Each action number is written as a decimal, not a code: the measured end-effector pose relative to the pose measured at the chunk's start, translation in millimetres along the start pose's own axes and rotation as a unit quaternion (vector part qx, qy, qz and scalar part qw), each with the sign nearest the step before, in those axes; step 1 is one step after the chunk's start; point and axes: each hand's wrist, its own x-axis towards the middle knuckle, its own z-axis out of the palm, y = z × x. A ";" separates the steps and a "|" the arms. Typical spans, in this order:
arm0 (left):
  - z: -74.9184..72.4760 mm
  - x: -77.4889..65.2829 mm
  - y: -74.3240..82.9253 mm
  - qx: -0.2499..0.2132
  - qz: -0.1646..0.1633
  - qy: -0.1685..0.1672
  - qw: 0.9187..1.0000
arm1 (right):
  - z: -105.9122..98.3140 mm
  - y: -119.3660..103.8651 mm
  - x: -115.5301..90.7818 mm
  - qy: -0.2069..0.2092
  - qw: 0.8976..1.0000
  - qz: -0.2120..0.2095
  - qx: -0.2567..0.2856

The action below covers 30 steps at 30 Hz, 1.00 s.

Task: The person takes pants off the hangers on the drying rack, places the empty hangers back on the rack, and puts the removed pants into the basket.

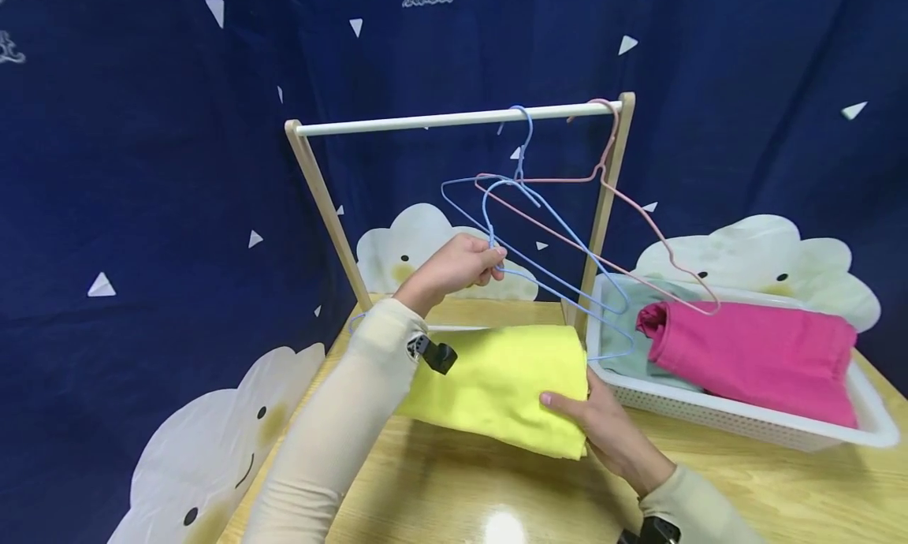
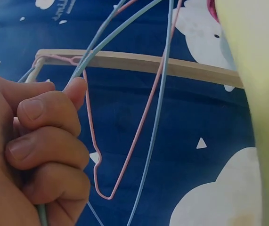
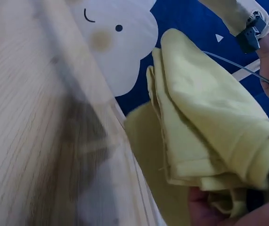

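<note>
My left hand grips a light blue wire hanger just under its hook, the fingers curled tightly in the left wrist view. A folded yellow cloth lies across the lower part of this hanger, whose bottom bar disappears at the cloth's right edge. At that edge my right hand pinches the cloth, thumb on the front face and fingers behind. Several layers of the yellow cloth show in the right wrist view. Whether it is a garment, and which kind, I cannot tell.
Behind, a rack with a white rail carries another blue hanger and a pink hanger. At right, a white basket holds a folded magenta cloth and a pale green one. All stands on a wooden table.
</note>
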 end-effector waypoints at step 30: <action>-0.7 -0.4 -15.2 0.042 -0.031 -0.023 0.998 | -4.6 -2.2 -5.1 -0.012 0.999 -0.003 0.046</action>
